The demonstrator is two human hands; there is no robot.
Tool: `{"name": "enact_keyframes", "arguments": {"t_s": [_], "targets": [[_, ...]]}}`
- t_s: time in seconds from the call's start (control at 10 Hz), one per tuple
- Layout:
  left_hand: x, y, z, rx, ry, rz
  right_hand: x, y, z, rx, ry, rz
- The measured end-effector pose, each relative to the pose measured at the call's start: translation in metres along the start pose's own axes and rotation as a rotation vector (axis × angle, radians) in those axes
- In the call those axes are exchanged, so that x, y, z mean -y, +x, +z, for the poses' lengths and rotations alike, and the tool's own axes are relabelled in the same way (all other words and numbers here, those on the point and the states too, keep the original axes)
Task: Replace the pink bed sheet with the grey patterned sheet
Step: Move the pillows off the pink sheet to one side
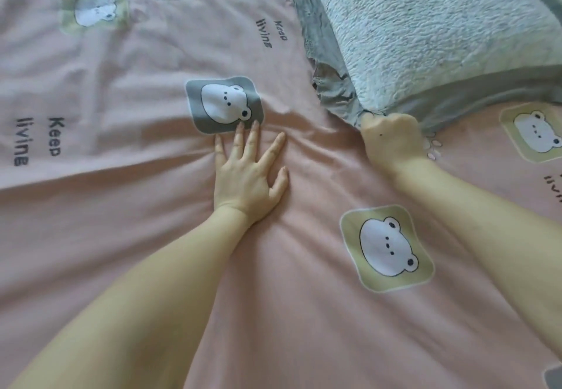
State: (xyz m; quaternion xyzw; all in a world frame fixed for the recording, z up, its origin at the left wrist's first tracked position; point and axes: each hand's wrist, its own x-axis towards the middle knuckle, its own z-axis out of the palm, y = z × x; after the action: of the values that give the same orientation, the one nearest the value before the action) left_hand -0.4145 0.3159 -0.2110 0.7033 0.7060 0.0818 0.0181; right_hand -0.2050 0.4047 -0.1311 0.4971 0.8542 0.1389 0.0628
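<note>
The pink sheet (273, 328) covers the bed under both arms; thin, soft and light, it wrinkles and should bunch easily, best gathered at an edge; the left hand (246, 173) presses on it, fingers spread flat; farther off, the right hand (392, 136) grips the pillow (441, 33) corner; no grey sheet shows.

the pink bed sheet (273, 312) is thin matt cloth, smooth but creased, with flat printed bear patches (225, 104). the pillow (425, 30) has a nubbly, fleecy pale top, and its grey frill (322, 54) looks like soft, thin lace-edged cloth.
</note>
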Motion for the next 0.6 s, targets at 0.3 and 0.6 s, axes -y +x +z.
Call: {"name": "enact_keyframes", "arguments": {"t_s": [0.3,0.6], "targets": [[-0.008,-0.032,0.003,-0.010,0.011,-0.098,-0.067,0.037,0.134,0.037,0.034,0.005],[-0.012,-0.156,-0.039,0.398,-0.069,-0.103,0.053,-0.155,-0.121,0.296,0.069,0.015]]}}
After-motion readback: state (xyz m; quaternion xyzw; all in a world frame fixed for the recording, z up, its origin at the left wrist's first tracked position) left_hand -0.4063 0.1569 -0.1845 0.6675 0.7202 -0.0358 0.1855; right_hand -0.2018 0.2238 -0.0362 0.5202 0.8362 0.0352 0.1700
